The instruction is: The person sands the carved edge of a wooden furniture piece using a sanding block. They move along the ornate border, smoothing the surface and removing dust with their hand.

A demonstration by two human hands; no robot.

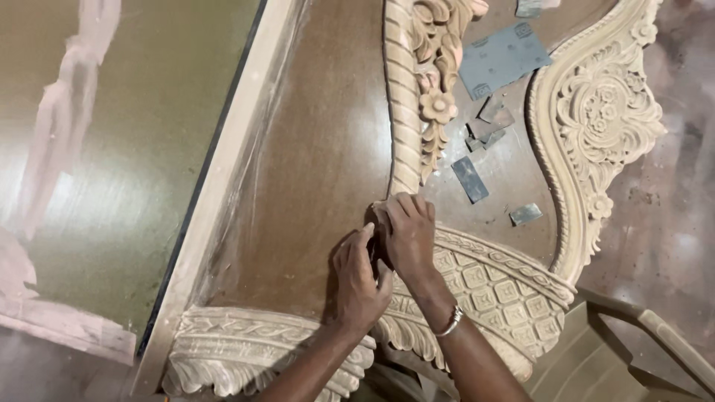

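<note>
Carved wooden frame (477, 283): upper end cut off by the top edge, lower leaf carving by the bottom edge. Where the left hand (357, 279) and right hand (408, 234) meet on it, anything held is hidden. Above it, one grey sandpaper sheet (532, 7) is cropped.

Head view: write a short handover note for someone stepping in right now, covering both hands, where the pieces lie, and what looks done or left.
Left hand: pressed against the carved wooden frame at the foot of the rope-twist column; what it grips is hidden.
Right hand: laid over the same spot, fingers curled, with a metal bangle on the wrist.
Things: a large grey sandpaper sheet and smaller sandpaper scraps lie on the brown panel between the carvings.
Done: the carvings look pale and dusty, and dust lies on the panel.
Left: I cannot tell how much of the joint under the hands is finished.
</note>
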